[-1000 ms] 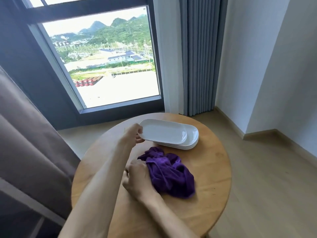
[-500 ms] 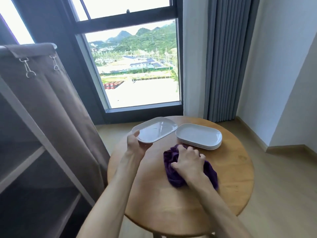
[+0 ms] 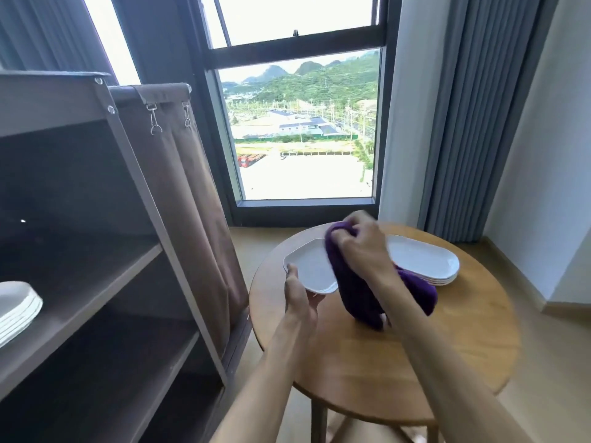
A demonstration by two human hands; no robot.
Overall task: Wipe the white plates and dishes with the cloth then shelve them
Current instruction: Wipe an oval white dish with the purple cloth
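The plate [image 3: 311, 269] is being held above the desk's [image 3: 415, 362] 10 o'clock edge, tilted slightly. The left hand [image 3: 299, 297] is grasping it at its near rim, thumb on top and fingers underneath. The cloth [image 3: 355, 292], purple, is lying over the plate's 3 o'clock half and hanging down toward the desk. The right hand [image 3: 363, 246] is gripping the cloth in a bunch, fingers curled into the fabric, and is pressing it onto the plate; the hand is blurred.

The stack [image 3: 425, 262] of white plates is sitting on the desk at 1 o'clock, just beyond the right hand. The shelf unit [image 3: 105, 251] is standing at 9 o'clock from the desk, with a brown fabric cover [image 3: 179, 193] hanging at its side. A second pile [image 3: 16, 306] of white plates is resting on a shelf at the unit's 9 o'clock edge. The window [image 3: 303, 129] is at 12 o'clock, with the curtain [image 3: 460, 123] at 2 o'clock.
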